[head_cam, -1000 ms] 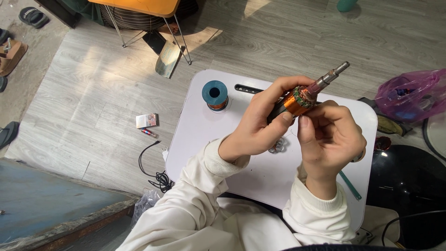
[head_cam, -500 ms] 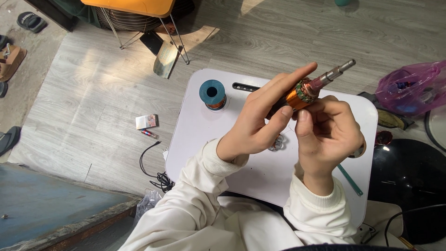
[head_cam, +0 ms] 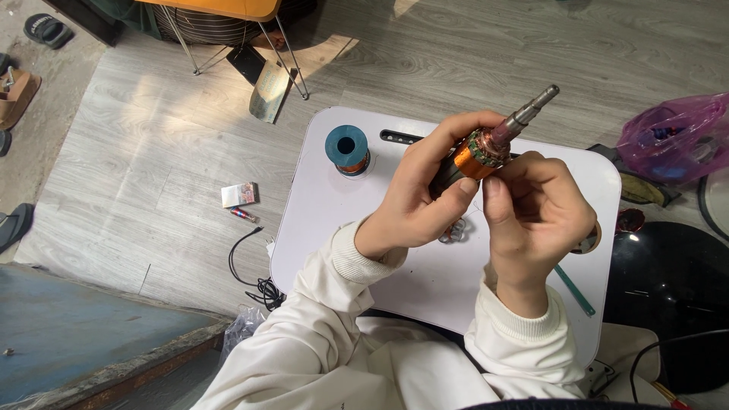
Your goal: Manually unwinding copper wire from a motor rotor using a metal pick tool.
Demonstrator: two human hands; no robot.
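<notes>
Left thumb now folded; hands [head_cam: 486, 205] grip armature [head_cam: 486, 152] (shaft tilted).

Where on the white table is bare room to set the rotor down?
The white lap table is bare along its left side, below the teal wire spool, and at the far right corner. The middle is crowded under both hands.

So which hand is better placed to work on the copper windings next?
Probably the right. The left hand is wrapped around the motor armature, holding it above the white table. The right hand has its fingers at the windings near the shaft, so it is free for fine work.
</notes>
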